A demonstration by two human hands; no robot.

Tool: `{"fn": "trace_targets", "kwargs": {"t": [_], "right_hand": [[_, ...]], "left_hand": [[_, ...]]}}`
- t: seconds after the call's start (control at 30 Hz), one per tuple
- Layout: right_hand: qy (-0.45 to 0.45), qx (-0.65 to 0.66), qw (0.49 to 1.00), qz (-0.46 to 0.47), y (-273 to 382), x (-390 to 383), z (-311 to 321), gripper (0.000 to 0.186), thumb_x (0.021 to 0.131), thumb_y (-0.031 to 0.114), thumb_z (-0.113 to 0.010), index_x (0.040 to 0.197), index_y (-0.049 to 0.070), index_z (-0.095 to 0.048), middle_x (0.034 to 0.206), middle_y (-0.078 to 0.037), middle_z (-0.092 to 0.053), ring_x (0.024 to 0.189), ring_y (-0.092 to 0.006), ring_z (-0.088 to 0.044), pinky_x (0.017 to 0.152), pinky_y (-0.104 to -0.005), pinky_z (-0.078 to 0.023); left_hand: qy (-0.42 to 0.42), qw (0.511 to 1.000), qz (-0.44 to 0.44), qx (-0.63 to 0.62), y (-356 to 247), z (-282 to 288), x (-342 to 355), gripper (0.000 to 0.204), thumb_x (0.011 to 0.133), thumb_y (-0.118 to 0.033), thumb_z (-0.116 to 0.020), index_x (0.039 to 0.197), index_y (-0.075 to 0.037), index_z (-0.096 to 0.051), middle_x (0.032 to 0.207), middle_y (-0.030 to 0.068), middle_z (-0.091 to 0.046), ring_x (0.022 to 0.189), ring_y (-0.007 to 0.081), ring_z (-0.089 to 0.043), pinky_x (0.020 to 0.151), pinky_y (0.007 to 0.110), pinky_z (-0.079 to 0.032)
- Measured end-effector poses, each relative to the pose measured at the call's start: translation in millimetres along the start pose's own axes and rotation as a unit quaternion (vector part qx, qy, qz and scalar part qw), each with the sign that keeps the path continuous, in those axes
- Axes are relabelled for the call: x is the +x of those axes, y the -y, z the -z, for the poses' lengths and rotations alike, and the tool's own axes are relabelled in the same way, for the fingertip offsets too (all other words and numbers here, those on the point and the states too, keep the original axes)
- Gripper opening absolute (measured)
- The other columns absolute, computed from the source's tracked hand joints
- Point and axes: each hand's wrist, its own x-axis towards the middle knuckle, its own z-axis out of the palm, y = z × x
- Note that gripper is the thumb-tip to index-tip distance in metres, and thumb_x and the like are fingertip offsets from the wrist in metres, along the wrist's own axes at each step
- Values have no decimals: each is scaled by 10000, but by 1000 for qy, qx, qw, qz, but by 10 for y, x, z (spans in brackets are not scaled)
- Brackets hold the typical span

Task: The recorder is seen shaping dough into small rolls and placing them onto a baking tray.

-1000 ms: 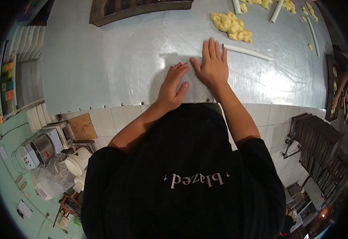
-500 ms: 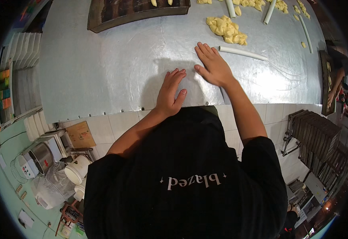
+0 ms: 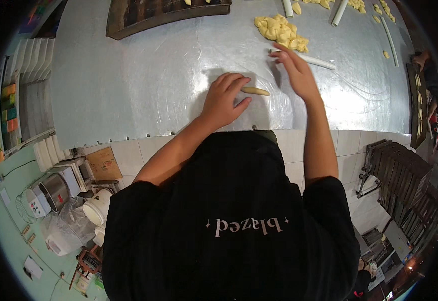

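A slim roll of dough lies on the metal table. My left hand is at its left end, fingers loosely curved and apart, thumb out; whether they touch the roll I cannot tell. My right hand is open, up and right of the roll, beside a white tube, with nothing visible in it. A heap of yellow dough pieces lies just beyond my right fingertips.
A dark metal tray sits at the back; more dough pieces and tubes lie back right. Another person's hand is by a tray at the right edge. Below are stacked dark trays; buckets and a mixer stand left.
A dough roll now shows between my hands, formerly hidden under my right hand. My right hand has moved right and off it; my left hand has shifted right toward it.
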Motion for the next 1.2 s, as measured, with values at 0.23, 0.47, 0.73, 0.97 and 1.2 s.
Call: {"fn": "trace_targets", "kwargs": {"t": [0.23,0.47,0.73,0.97,1.2], "right_hand": [[-230,-502,825,124,-655,-199,654,403,872,223,-620,1260,116,-607,1257,-120,-587,1190,-325,-520,1052,-470,-353],[-257,-480,834,90,-758,-339,493,350,883,220,-607,1229,166,-621,1276,-80,-565,1218,-277,-495,1069,-525,-289],[-240,-482,839,77,-641,-338,452,355,867,211,-601,1214,143,-633,1271,-91,-568,1197,-267,-505,1068,-483,-281],[-239,-487,838,55,-640,-368,480,367,849,211,-608,1209,143,-630,1262,-88,-567,1176,-265,-509,1067,-483,-277],[-239,-475,845,50,-585,-356,477,354,842,205,-617,1191,148,-635,1252,-82,-567,1140,-265,-526,1067,-484,-281]], "left_hand": [[149,986,-6,77,-8,51,231,255,822,-126,-705,1076,-101,-692,1010,52,-627,940,242,-603,829,377,-491],[-206,953,123,-184,225,1291,1129,199,869,-127,-714,1038,-24,-694,866,13,-689,748,69,-574,686,244,-484],[-171,900,249,313,1576,1786,1727,328,753,-237,-773,990,-28,-688,962,164,-711,901,299,-691,789,368,-538],[-156,912,339,170,2076,1756,1828,320,732,-270,-762,976,-66,-735,955,165,-716,923,315,-689,819,387,-537],[-30,922,312,225,2199,1603,1971,330,668,-238,-824,937,-75,-728,889,148,-720,861,307,-697,795,390,-539]]}}
